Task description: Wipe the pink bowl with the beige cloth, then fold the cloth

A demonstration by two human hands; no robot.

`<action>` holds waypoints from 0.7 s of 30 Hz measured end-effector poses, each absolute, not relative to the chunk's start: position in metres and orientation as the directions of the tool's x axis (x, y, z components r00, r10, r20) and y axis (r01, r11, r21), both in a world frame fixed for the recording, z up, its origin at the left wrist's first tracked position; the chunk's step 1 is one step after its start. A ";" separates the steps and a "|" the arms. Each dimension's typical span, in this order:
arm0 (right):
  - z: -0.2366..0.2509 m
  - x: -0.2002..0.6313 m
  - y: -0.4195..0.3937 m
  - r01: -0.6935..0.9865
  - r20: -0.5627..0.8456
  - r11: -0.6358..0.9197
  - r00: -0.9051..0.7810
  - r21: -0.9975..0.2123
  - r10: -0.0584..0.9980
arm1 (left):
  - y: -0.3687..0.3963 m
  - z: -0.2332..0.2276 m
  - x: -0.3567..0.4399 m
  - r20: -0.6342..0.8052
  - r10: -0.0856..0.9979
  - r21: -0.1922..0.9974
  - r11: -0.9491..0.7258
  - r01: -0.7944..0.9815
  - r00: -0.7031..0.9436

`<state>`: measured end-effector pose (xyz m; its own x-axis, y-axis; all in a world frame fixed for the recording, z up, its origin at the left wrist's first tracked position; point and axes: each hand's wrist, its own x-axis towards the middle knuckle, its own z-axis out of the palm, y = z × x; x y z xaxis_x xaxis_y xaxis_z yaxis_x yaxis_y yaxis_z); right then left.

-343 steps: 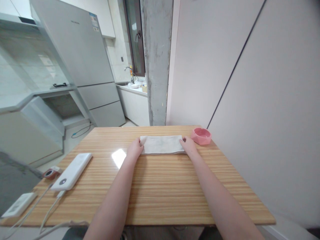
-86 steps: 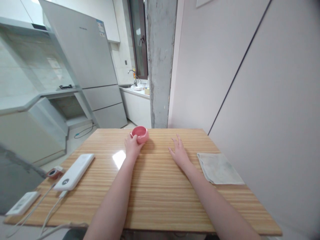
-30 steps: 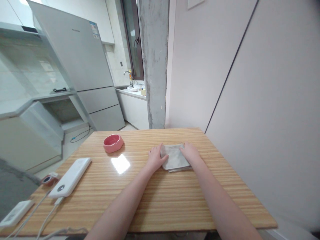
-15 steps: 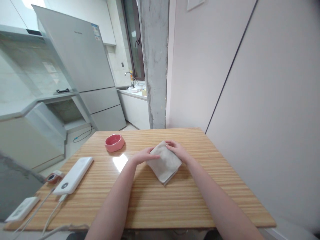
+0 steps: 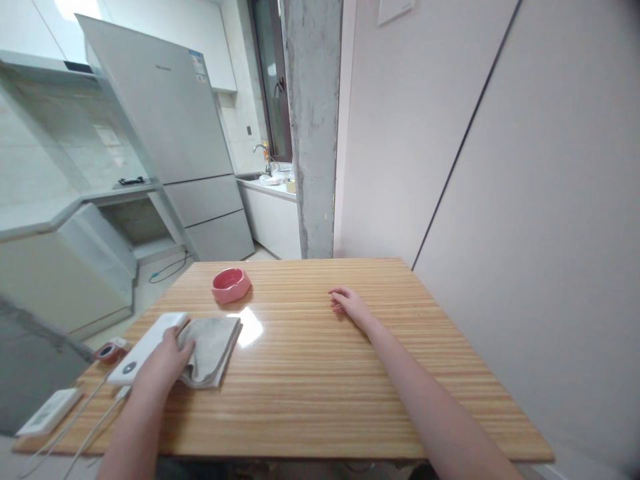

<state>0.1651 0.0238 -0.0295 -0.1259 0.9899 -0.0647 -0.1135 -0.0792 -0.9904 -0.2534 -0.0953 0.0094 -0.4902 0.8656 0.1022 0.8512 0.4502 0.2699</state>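
A folded grey cloth (image 5: 213, 350) lies on the left part of the wooden table, just right of the white power bank (image 5: 153, 343). My left hand (image 5: 167, 360) grips its left edge, thumb on top and the other fingers partly hidden. That hand also overlaps the power bank's side in view; whether it touches it I cannot tell. Over the middle of the table is my right hand (image 5: 347, 303), holding nothing, its fingers loosely bent and apart. Behind the cloth stands a pink bowl (image 5: 231, 287), touched by neither hand.
White cables (image 5: 97, 423) run from the power bank to the table's front left edge. A small red-and-white object (image 5: 107, 352) and a flat white box (image 5: 50, 412) sit along the left side. A pale wall (image 5: 500, 267) borders the table's right side.
The cloth has moved from the table's middle to the left, carried by my left hand. My right hand has let go of it and stays near the same spot.
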 end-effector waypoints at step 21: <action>-0.044 0.157 0.024 0.067 0.256 0.271 -0.180 -0.960 0.950 | 0.005 -0.013 0.037 0.148 0.966 0.578 -0.258 0.774 0.212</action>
